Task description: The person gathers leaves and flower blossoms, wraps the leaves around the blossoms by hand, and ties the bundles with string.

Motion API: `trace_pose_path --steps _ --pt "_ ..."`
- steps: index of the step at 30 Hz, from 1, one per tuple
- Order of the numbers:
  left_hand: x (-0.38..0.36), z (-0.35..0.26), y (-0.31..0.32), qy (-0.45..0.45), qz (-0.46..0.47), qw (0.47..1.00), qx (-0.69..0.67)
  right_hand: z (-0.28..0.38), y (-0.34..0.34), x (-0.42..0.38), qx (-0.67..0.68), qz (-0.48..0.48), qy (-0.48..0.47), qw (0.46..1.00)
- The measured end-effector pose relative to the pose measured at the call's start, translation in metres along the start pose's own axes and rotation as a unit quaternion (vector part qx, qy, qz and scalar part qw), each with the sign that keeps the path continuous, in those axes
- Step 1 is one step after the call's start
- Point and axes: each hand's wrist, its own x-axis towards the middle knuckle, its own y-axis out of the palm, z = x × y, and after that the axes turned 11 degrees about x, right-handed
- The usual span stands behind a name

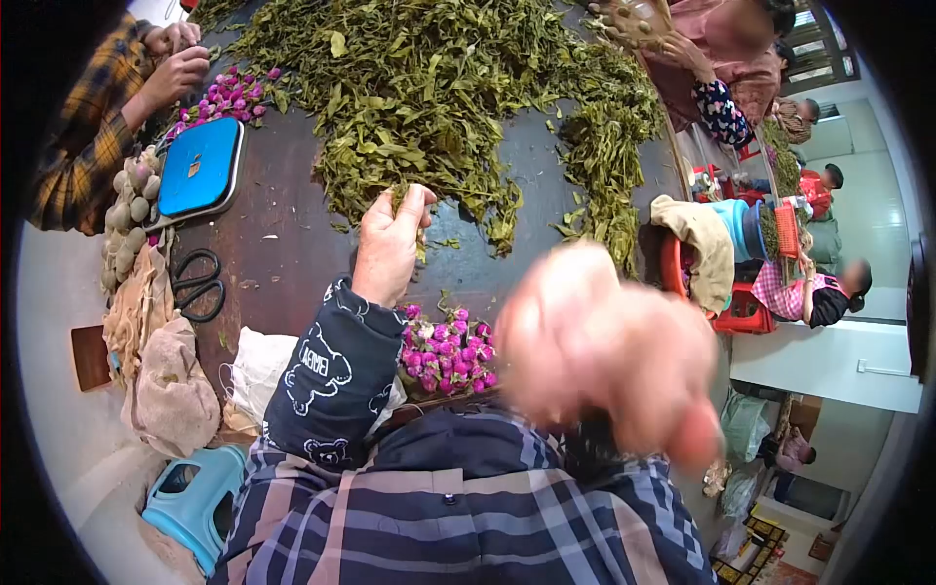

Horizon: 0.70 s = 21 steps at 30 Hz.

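My left hand (388, 246) is at the near edge of a big heap of green leaves (419, 107). Its thumb and fingers are pinched together, with bits of leaf showing at the fingertips. My right hand (609, 351) is raised close to the camera and smeared by motion; its fingers cannot be read. Between my forearms, by the table's front edge, lies a pile of pink-purple flower buds (448, 353). A dark sleeve with bear prints (327, 375) covers my left forearm.
On the left are a blue-topped scale (202, 168), black-handled scissors (199, 285) and a cloth (174, 390). A co-worker's hands (180, 73) work beside more pink flowers (229, 96). A red tub (675, 265) and other people are on the right; a blue stool (195, 502) stands below left.
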Motion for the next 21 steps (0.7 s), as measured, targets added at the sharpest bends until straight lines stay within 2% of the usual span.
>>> trace_pose_path --steps 1,2,5,9,21 --pt "0.0 0.002 0.0 0.006 0.001 1.0 -0.002 0.001 0.017 0.006 0.135 0.053 -0.092 0.985" --pt "0.001 0.005 -0.001 0.012 0.001 1.0 -0.004 0.011 0.027 0.005 0.201 0.057 -0.048 0.977" --pt "0.004 0.004 -0.003 0.03 -0.003 1.0 -0.009 0.042 0.021 0.004 0.199 0.078 -0.044 0.976" --pt "0.002 0.002 -0.002 0.013 0.001 1.0 -0.015 0.015 0.03 0.005 0.201 0.095 -0.032 0.974" --pt "-0.001 0.001 0.0 0.008 0.006 1.0 -0.006 0.015 0.025 0.005 0.198 0.13 -0.005 0.971"
